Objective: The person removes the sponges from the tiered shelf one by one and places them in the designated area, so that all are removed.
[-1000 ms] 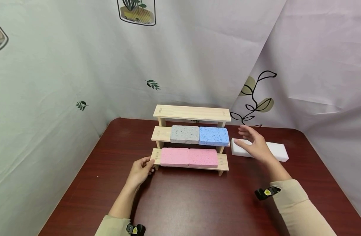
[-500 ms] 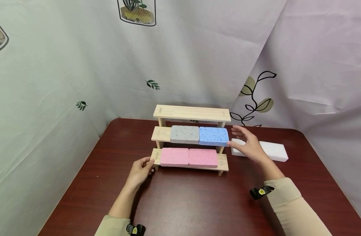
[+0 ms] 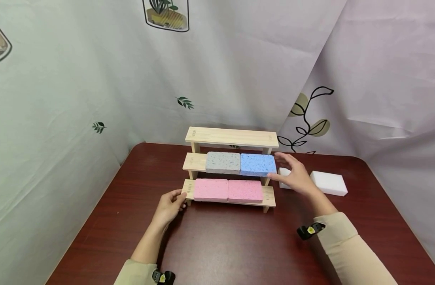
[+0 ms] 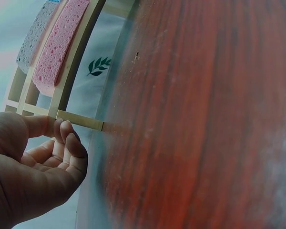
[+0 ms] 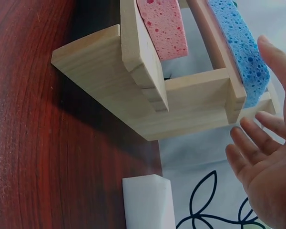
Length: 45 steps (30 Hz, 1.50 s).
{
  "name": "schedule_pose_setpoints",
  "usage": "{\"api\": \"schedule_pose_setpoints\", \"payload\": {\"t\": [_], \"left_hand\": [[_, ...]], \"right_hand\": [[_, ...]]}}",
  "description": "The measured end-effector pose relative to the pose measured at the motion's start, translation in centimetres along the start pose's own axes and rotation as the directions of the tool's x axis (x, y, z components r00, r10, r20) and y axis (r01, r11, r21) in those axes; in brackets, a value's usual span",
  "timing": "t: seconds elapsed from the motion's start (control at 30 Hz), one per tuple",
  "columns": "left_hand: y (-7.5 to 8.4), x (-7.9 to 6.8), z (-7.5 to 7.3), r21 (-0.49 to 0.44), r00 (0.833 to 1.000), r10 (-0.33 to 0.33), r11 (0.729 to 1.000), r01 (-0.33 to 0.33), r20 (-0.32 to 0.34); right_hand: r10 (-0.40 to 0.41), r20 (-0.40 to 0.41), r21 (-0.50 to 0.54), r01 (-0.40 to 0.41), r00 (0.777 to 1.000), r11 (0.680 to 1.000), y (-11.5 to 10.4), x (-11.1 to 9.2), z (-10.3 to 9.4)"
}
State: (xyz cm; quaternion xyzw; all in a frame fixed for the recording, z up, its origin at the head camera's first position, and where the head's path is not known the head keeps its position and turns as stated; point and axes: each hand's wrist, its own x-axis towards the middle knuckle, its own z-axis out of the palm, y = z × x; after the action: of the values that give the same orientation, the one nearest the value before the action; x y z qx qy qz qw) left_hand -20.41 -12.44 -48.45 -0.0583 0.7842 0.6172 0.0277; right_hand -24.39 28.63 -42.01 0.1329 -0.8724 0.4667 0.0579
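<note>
A three-tier wooden stand [image 3: 231, 135] holds several sponges. On the middle tier, a grey sponge [image 3: 222, 162] lies beside a blue sponge [image 3: 257, 164]. Two pink sponges [image 3: 210, 189] lie side by side on the lowest tier. My left hand [image 3: 169, 206] pinches the left end of that lowest tier between thumb and fingers, which the left wrist view also shows. My right hand [image 3: 295, 176] is at the right end of the blue sponge, thumb at its front corner and fingers toward the back. In the right wrist view the fingers [image 5: 250, 143] are spread and loosely bent.
A white foam-like block [image 3: 329, 183] lies on the dark red table [image 3: 217, 245] right of the stand, its middle hidden behind my right hand. A printed curtain [image 3: 239, 79] hangs close behind the table's far edge.
My right hand has moved left from above the white block to the end of the blue sponge. My left hand and the sponges have stayed in place.
</note>
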Motion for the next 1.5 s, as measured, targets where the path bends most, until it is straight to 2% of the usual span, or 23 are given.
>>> {"api": "schedule_pose_setpoints", "payload": {"t": [0.5, 1.0, 1.5], "left_hand": [[0.3, -0.3, 0.0, 0.006, 1.0, 0.003, 1.0, -0.003, 0.003], [0.4, -0.5, 0.1, 0.009, 1.0, 0.01, 1.0, -0.011, 0.014], [0.2, -0.2, -0.1, 0.031, 1.0, 0.003, 1.0, -0.003, 0.0]], "right_hand": [[0.006, -0.008, -0.141, -0.007, 1.0, 0.99, -0.3, 0.2, 0.5], [-0.024, -0.015, -0.141, 0.021, 1.0, 0.99, 0.1, 0.2, 0.5], [-0.038, -0.056, -0.088, 0.033, 0.998, 0.996, 0.2, -0.7, 0.2]]}}
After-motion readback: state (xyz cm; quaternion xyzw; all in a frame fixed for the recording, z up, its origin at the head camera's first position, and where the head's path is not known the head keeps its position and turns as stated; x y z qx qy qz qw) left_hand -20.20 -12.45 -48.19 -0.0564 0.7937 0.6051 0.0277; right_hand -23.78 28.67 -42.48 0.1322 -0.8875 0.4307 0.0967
